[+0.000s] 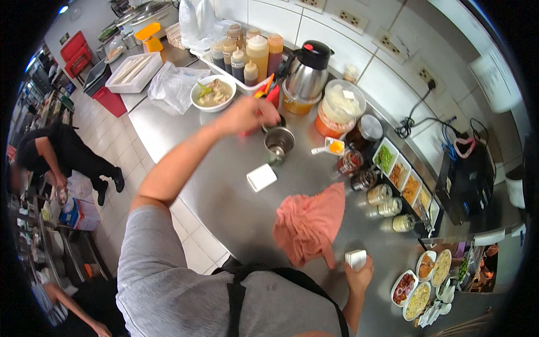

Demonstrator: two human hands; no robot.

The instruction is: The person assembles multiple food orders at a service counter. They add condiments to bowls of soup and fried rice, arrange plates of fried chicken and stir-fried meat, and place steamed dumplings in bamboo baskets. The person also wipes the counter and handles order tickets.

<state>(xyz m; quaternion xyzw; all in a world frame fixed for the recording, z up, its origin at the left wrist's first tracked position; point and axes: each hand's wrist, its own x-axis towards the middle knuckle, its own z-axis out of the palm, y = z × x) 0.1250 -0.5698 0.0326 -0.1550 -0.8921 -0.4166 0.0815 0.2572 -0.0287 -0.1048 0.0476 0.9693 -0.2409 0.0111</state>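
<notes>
My left hand (248, 117), blurred, is stretched over the steel counter beside a red holder (273, 97) with utensils; whether its fingers grip something cannot be told. Just beyond its fingers stands a metal cup (279, 141), and a small white rectangular dish (261, 177) lies near the cup. A white bowl of soup (213, 93) with meat and a green pepper is behind the hand. Low on the right, my right hand (359, 274) holds a stack of small white dishes (356, 259). Between the hands lies a crumpled pink cloth (309, 223).
Squeeze bottles (257, 52) in a white tray, a steel thermal jug (309, 69) and tubs line the wall. Glass jars (379, 194) and a row of topping trays (404, 181) stand at right, filled dishes (417, 301) beyond. Two people are at left, across the aisle.
</notes>
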